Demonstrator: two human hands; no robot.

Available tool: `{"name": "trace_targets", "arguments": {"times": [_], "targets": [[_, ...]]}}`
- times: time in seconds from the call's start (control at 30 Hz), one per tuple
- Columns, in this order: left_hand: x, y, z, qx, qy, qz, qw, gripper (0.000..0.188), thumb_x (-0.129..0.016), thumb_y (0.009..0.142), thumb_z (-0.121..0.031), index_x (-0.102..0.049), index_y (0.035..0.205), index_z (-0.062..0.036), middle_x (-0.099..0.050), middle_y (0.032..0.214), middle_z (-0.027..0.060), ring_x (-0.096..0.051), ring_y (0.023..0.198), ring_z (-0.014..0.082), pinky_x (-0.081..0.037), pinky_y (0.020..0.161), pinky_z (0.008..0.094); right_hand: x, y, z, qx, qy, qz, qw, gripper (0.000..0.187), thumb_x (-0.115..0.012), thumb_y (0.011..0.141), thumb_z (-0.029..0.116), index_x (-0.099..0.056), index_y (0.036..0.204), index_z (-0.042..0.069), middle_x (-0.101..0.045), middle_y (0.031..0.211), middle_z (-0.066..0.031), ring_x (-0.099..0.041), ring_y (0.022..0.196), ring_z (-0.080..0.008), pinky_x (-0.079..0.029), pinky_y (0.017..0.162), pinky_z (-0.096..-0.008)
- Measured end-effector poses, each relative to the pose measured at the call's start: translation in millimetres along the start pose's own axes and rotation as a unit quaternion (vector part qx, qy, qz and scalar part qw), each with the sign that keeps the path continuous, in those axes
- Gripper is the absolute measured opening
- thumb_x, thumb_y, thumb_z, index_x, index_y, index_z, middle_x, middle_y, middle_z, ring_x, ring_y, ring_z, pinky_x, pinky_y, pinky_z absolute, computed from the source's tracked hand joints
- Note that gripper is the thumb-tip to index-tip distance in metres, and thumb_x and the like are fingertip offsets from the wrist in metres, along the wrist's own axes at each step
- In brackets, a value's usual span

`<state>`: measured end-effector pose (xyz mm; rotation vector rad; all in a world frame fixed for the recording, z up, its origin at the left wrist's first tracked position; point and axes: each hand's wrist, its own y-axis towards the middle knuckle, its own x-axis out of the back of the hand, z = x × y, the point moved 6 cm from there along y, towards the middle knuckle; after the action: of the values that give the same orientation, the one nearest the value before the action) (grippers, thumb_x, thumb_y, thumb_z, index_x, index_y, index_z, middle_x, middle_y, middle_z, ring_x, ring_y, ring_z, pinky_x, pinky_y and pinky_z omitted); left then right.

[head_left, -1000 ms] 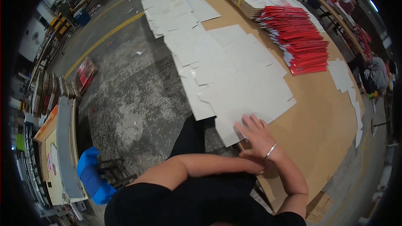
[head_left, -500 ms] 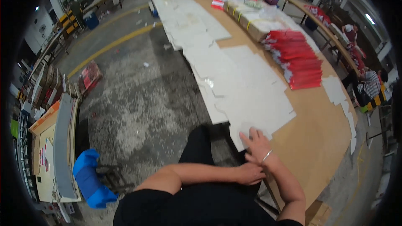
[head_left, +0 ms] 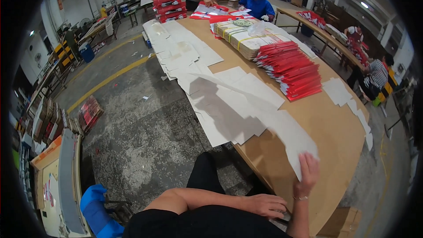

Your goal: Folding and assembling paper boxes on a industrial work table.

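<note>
Since half a second ago: right hand (head_left: 308, 168) shifted rightward, near end of a notched white sheet (head_left: 293, 139) now lifted with it. Desk (head_left: 337, 128) broad, bare brown board right of the sheet, good open room that way; left edge drops off to floor (head_left: 132, 150). Layered white sheets (head_left: 174, 59) overlap along that left edge. Lifted sheet runs aslant over them and the bare board, bowed, casting shadow; probably light, springy card, fairly smooth, liable to crease at the notches. Best held by its plain near end, perhaps a second hold mid-edge. Red packets (head_left: 291, 70) fanned beyond, apart from it. Right grip closed on the sheet's near end; left hand (head_left: 268, 205) loose by the desk's near edge, nothing seen in it.
</note>
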<state>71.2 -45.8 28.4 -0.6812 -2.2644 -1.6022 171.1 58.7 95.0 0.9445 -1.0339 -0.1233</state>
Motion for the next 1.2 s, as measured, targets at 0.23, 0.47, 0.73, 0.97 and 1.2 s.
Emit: {"name": "trace_targets", "arguments": {"times": [0.23, 0.47, 0.73, 0.97, 1.2], "targets": [[23.2, 50.2, 35.5, 0.176, 0.039, 0.104, 0.978, 0.076, -0.073, 0.076, -0.033, -0.040, 0.140, -0.0101, -0.031, 0.147, 0.0224, -0.033, 0.135, 0.0408, -0.026, 0.111, 0.0560, 63.0, -201.7, -78.8, -0.191, 0.014, 0.092, 0.977, 0.024, -0.059, 0.083, 0.016, -0.072, 0.103, 0.012, -0.067, 0.114, -0.0130, -0.054, 0.120, -0.0376, -0.024, 0.111, -0.0569], [-91.6, -10.2, 100.1, 0.174, 0.071, 0.355, 0.916, 0.068, -0.078, 0.067, -0.037, -0.053, 0.123, -0.0065, -0.045, 0.136, 0.0164, -0.042, 0.125, 0.0366, -0.036, 0.101, 0.0464, 119.3, -260.7, -56.2, -0.295, -0.010, 0.109, 0.949, 0.028, -0.068, 0.073, 0.009, -0.071, 0.101, 0.010, -0.068, 0.113, -0.0124, -0.058, 0.109, -0.0386, -0.024, 0.110, -0.0534], [-92.2, 9.4, 126.9, 0.284, 0.088, 0.017, 0.955, 0.025, -0.068, 0.071, -0.017, -0.060, 0.094, -0.0120, -0.058, 0.079, 0.0116, -0.059, 0.075, 0.0330, -0.048, 0.067, 0.0437, 97.3, -281.4, -149.5, -0.430, -0.124, 0.002, 0.894, 0.084, -0.080, 0.070, 0.029, -0.041, 0.140, 0.001, -0.050, 0.135, -0.0200, -0.045, 0.124, -0.0344, -0.034, 0.105, -0.0436], [-87.2, 30.3, 82.6, 0.079, 0.161, 0.243, 0.953, 0.043, -0.068, 0.077, -0.019, -0.058, 0.119, -0.0159, -0.055, 0.117, 0.0064, -0.050, 0.109, 0.0291, -0.039, 0.090, 0.0447, 40.7, -183.1, -67.8, -0.235, 0.041, 0.106, 0.965, 0.027, -0.069, 0.076, 0.008, -0.066, 0.103, 0.007, -0.064, 0.096, -0.0099, -0.058, 0.092, -0.0300, -0.044, 0.085, -0.0405], [-68.5, 21.8, 162.7, 0.418, -0.022, 0.300, 0.857, 0.057, -0.069, 0.075, -0.016, -0.053, 0.129, -0.0256, -0.054, 0.123, 0.0128, -0.051, 0.114, 0.0334, -0.043, 0.093, 0.0505, 46.4, -193.4, -59.0, -0.211, 0.023, 0.059, 0.975, 0.015, -0.069, 0.076, 0.005, -0.067, 0.090, 0.006, -0.064, 0.088, -0.0078, -0.059, 0.083, -0.0270, -0.047, 0.074, -0.0374]]}}
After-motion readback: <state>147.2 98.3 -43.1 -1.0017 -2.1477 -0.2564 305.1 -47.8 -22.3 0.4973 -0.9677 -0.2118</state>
